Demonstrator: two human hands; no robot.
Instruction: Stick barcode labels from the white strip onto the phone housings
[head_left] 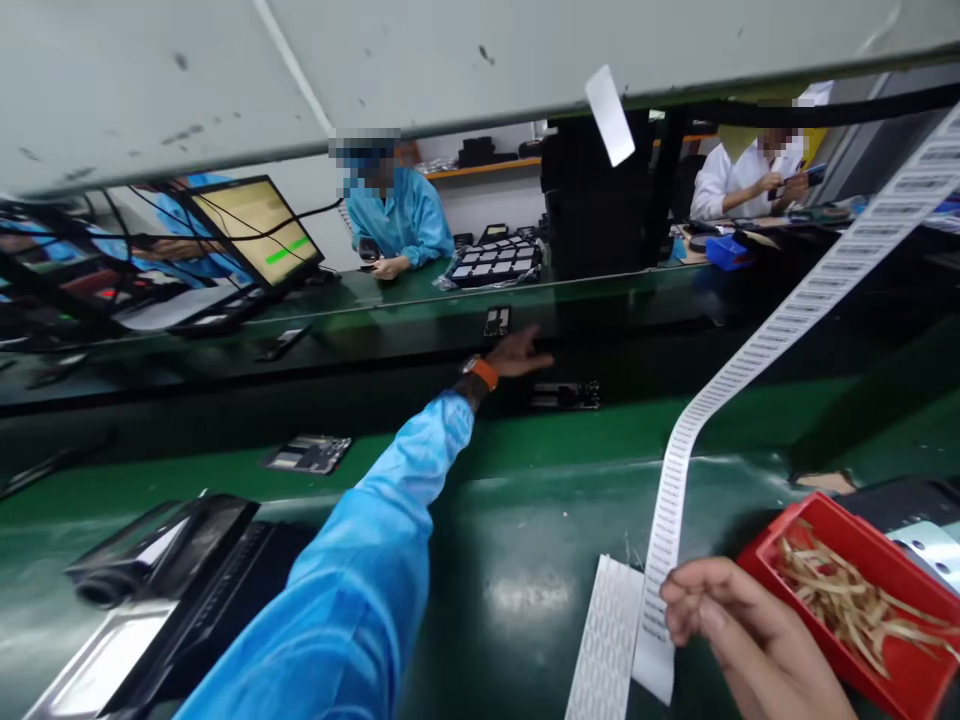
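Note:
My left hand (pixel 521 352), in a blue sleeve with an orange watch strap at the wrist, reaches far forward over the dark middle strip of the bench. Its fingers are stretched apart and hold nothing. Just beyond it lies a small phone-like unit (pixel 497 321); nearer me, to its right, is a dark opened device with exposed parts (pixel 564 396). My right hand (pixel 757 630) is closed low on the right, thumb and fingertips pressed together at the edge of a long strip of barcode labels (pixel 671 500). A second patterned label sheet (pixel 604 640) lies beside the strip.
A red bin (pixel 847 510) with tan peelings stands by my right hand. Black equipment (pixel 187 590) sits at left, near another opened device (pixel 309 454). A grey overhead panel (pixel 450 60) hangs low. Across the bench are a monitor (pixel 255 230), a tray of units (pixel 495 262) and co-workers.

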